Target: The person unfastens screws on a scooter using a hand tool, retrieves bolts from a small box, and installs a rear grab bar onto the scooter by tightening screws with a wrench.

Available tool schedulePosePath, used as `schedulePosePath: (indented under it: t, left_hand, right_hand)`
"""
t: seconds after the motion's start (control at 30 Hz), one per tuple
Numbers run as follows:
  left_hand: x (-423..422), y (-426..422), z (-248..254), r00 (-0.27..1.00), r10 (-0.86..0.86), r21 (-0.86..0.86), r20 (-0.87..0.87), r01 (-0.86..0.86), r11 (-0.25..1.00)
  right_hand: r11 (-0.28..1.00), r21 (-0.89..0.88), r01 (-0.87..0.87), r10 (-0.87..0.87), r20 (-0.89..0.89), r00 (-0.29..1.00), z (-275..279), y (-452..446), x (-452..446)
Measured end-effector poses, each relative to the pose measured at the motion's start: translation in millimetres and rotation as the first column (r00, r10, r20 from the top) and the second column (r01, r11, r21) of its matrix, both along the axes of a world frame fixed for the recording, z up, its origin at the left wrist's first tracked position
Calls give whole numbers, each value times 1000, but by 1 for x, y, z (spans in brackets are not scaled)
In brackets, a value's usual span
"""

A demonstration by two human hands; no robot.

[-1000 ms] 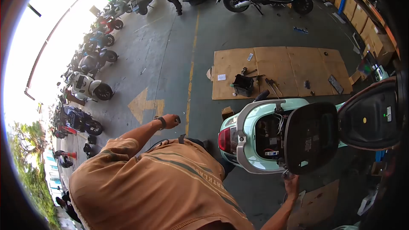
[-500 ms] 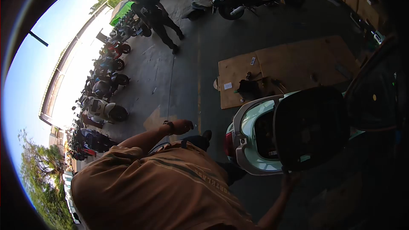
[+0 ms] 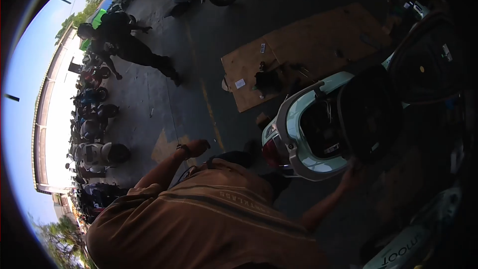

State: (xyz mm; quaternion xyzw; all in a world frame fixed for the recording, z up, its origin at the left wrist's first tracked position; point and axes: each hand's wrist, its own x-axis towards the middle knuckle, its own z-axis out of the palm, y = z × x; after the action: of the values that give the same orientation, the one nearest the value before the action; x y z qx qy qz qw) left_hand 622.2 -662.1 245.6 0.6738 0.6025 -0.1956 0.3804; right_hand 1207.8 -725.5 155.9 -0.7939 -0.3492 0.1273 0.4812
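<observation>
A mint green scooter [image 3: 319,165] stands at the right with its seat raised and its storage opening exposed. Over that opening a dark oval panel [image 3: 371,114] is tilted up. My right hand [image 3: 352,173] is at the panel's lower edge; its fingers are dark and hard to make out. On the other side, my left hand [image 3: 198,148], with a band at the wrist, hangs in the air near my waist, fingers curled, away from the scooter. Whether anything small is inside it cannot be seen.
Cardboard [image 3: 318,35] on the floor holds a black box [image 3: 268,82] and tools. A person in dark clothes [image 3: 124,45] is at the upper left, near a row of parked scooters [image 3: 93,153]. Another mint scooter [image 3: 406,243] is at the lower right.
The view has turned and darkened. The person in dark clothes appears farther left and larger. The panel stays tilted up, with my right hand at its edge. Another mint scooter now shows at the lower right.
</observation>
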Motion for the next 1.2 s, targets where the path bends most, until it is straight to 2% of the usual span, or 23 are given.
schedulePosePath:
  t: [0.03,0.07,0.1,0.17,0.23,0.27,0.43,0.5,0.53,0.57,0.63,0.67,0.73,0.8,0.83,0.87,0.93,0.97,1.0,1.07,1.1,1.13,1.2]
  left_hand:
    - [-21,3,-16,997,28,30,65,-30,999]
    - [-45,7,-34,990,57,57,132,-65,996]
    - [-66,13,-49,983,58,45,172,-67,997]
    - [-100,29,-71,973,34,8,228,-37,999]
    - [-137,35,-78,958,145,-21,246,-145,989]
    - [-159,37,-84,958,125,-43,258,-117,992]
    - [-264,30,-109,938,326,-108,118,-314,943]
    - [-288,31,-107,934,343,-116,95,-332,936]
    - [-300,26,-114,878,470,-171,85,-452,875]
    - [-300,26,-113,805,590,-226,60,-564,794]
    - [-285,17,-106,803,596,-253,8,-575,778]
    - [-274,19,-100,789,614,-259,-31,-599,757]
    - [-266,20,-119,803,590,-288,-82,-586,758]
    - [-261,22,-134,770,637,-378,52,-575,726]
    - [-231,28,-117,853,522,-286,25,-494,821]
    - [-223,35,-119,862,507,-283,24,-480,830]
    - [-210,48,-139,841,502,-353,201,-416,838]
    - [-170,60,-109,884,441,-301,154,-383,873]
    - [-168,69,-125,825,549,-327,134,-486,811]
    - [-150,94,-128,923,361,-250,131,-322,913]
    - [-139,106,-129,923,359,-255,140,-317,913]
    - [-128,119,-130,921,359,-258,149,-314,914]
    - [-99,148,-121,972,139,-160,191,-109,981]
  right_hand:
    - [994,-107,4,3,66,998,-18,-7,10]
    - [978,-201,47,-48,2,999,-9,-9,5]
    - [897,-442,12,6,40,999,37,-3,-7]
    - [862,-482,156,13,329,944,48,-1,-28]
    - [896,-415,158,58,462,885,34,-1,-27]
    - [903,-396,168,60,503,862,27,0,-21]
    - [934,-317,167,86,651,754,34,11,3]
    - [923,-272,273,-43,634,773,32,12,4]
    - [908,-231,350,-150,600,785,33,9,2]
    - [899,-239,366,-156,608,779,41,9,-9]
    - [949,-65,307,-159,744,649,50,10,-39]
    - [944,-72,321,-163,746,646,46,5,-49]
    - [923,-22,383,-307,559,770,40,-14,-74]
    - [858,47,512,-487,390,781,61,-23,-124]
    - [840,82,536,-537,266,801,62,-28,-144]
    - [816,116,566,-577,134,805,59,-34,-164]
    - [785,-38,619,-620,-30,784,54,-43,-198]
    - [781,29,623,-612,-159,775,49,-44,-214]
    - [772,89,629,-586,-285,759,45,-42,-226]
    - [776,158,611,-528,-369,765,42,-33,-237]
    - [773,234,590,-457,-439,774,41,-32,-240]
    - [772,231,593,-455,-451,768,43,-33,-238]
    - [868,177,464,-380,-362,851,55,-24,-232]
